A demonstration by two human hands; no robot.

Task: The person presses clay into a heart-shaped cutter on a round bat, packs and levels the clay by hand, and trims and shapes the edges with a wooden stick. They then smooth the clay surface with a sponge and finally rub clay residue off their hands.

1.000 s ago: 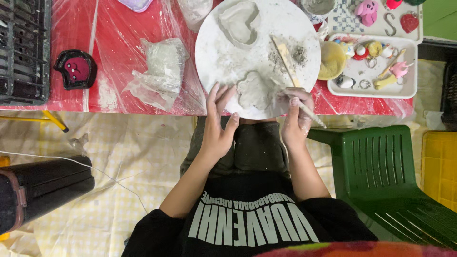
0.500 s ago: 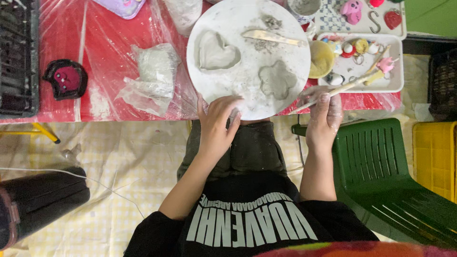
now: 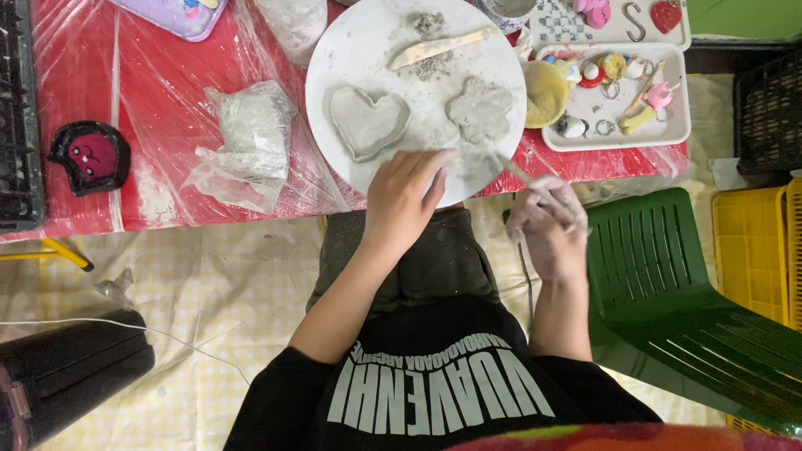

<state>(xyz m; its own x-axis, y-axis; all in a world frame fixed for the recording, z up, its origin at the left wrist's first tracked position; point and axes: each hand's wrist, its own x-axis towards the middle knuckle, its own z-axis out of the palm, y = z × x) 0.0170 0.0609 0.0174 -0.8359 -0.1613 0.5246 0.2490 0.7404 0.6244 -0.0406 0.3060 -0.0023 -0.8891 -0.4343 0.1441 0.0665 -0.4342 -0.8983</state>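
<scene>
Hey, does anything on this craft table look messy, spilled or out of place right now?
Yes. Grey clay crumbs lie scattered on the round white board around the flat wooden stick, and the right hand is smeared with clay.

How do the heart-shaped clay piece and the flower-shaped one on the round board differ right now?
The heart-shaped clay piece has a raised rim and hollow middle; the flower-shaped clay piece looks flat and lobed. The heart is larger and lies left; the flower lies right. Both are grey, lying on the round white board.

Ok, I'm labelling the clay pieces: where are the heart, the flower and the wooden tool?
clay heart [image 3: 368, 123], head view, hollow centre.
clay flower [image 3: 480, 109], head view, middle.
wooden tool [image 3: 440, 48], head view, mid-blade.
</scene>
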